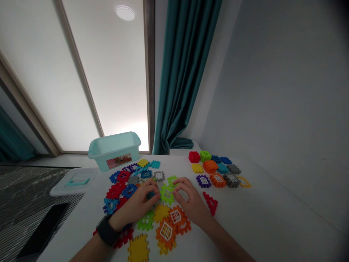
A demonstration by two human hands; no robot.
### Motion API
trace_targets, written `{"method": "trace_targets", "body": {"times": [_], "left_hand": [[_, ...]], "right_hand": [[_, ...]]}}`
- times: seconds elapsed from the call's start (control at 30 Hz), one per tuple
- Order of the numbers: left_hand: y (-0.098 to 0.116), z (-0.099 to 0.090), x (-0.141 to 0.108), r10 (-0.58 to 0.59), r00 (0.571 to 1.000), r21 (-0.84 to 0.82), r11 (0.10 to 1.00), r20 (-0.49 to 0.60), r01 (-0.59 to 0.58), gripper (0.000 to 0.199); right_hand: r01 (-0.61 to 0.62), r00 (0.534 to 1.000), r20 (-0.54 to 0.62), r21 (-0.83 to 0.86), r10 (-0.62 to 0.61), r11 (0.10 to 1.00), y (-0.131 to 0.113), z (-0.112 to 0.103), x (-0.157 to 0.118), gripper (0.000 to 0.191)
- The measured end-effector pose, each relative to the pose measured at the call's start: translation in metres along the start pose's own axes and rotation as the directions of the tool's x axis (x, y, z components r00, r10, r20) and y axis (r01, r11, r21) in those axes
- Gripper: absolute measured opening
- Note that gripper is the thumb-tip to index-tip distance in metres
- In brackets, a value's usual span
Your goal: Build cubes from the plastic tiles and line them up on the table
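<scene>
Lime-green window tile [166, 187] in the gap, right hand [197, 210] closest

And there it is, flat on the smooth white table [261, 218], between the hands! It lies just beside the right thumb and fingertips, on their left; the left hand [141, 200] is across the gap on the other side. Near-square, this one: no clear long axis to read. Right fingers bend inward, thumb tip near the index; whether they pinch anything, I cannot tell. Left fingers curl close to the thumb over the crowded pieces, and their grip is hidden too.

Look at those shapes! Chunky square teeth run round the tile, with openings through its middle. Nearer the wearer, a solid yellow tile [161, 213] and an orange tile [170, 243] with a white lattice insert. Out right, a red triangular frame [214, 209]; at the back, a pale teal plastic bin [99, 163], rounded at the corners.
</scene>
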State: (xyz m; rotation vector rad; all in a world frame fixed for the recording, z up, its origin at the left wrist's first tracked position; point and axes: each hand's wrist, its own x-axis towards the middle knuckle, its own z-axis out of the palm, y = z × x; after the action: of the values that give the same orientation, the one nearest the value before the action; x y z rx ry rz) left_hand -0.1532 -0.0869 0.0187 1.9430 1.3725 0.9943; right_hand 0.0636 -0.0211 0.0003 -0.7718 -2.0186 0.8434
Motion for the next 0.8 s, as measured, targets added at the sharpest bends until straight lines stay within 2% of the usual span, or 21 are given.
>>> {"method": "trace_targets", "body": {"times": [0.1, 0.2, 0.43, 0.5, 0.57, 0.67, 0.8], "left_hand": [[-0.001, 0.001, -0.001, 0.021, 0.999, 0.079, 0.997, -0.024, -0.019, 0.018], [-0.001, 0.002, -0.003, 0.045, 0.998, 0.121, 0.992, -0.035, -0.041, 0.016], [-0.001, 0.001, -0.003, 0.04, 0.999, 0.083, 0.996, -0.02, -0.038, 0.015], [-0.002, 0.001, -0.003, 0.03, 0.999, 0.094, 0.995, -0.018, -0.028, 0.011], [-0.005, 0.001, -0.003, 0.043, 0.998, 0.136, 0.99, -0.036, -0.038, 0.012], [-0.011, 0.001, -0.003, 0.112, 0.989, 0.244, 0.966, -0.095, -0.086, 0.026], [-0.019, 0.001, -0.003, 0.204, 0.967, 0.389, 0.912, -0.151, -0.131, 0.041]], "right_hand": [[0.154, 0.987, -0.03, -0.124, -0.158, 0.98, 0.004, 0.001, -0.002, 0.014], [0.297, 0.951, -0.015, -0.241, -0.31, 0.924, 0.004, 0.002, -0.005, 0.012], [0.487, 0.858, 0.057, -0.408, -0.51, 0.772, -0.002, 0.001, -0.004, 0.012], [0.491, 0.856, 0.057, -0.4, -0.514, 0.774, -0.001, 0.0, -0.003, 0.011], [0.46, 0.88, 0.068, -0.373, -0.471, 0.806, 0.0, 0.0, -0.003, 0.008], [0.39, 0.919, 0.094, -0.349, -0.382, 0.852, 0.004, 0.0, -0.004, 0.009], [0.373, 0.927, 0.088, -0.339, -0.366, 0.864, 0.006, 0.002, -0.005, 0.012]]}}
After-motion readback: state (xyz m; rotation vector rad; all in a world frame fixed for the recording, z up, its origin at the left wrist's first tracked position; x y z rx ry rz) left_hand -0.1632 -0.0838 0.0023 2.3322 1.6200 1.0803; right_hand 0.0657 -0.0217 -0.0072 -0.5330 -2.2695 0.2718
